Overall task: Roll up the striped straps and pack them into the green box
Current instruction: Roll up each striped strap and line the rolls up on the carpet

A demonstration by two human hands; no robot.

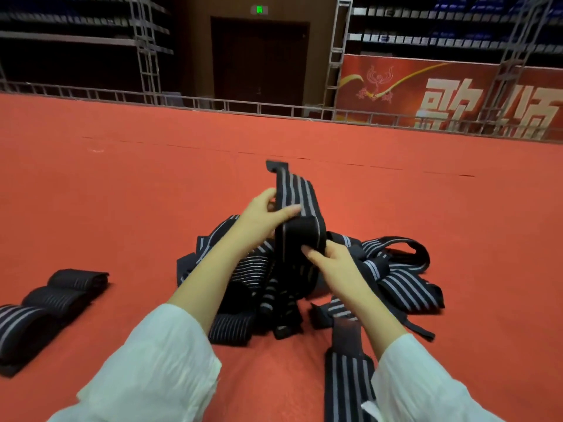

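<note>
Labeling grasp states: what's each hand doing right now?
Left hand: pinches the striped strap.
Right hand: grips the same strap's rolled end.

half-rolled striped strap (300, 236) upright | loose straps (393, 278) heaped | rolled straps (51, 296) left

From my feed I can read two large pale characters on the red banner (396, 71) at far right: 歌 (446, 106) and, partly hidden by railing, what looks like 颂 (530, 115). The small characters under the banner's gold emblem (377, 82) are too blurred to read. The green lit sign (259, 9) above the dark doorway (259, 59) bears a mark I cannot make out.
</note>
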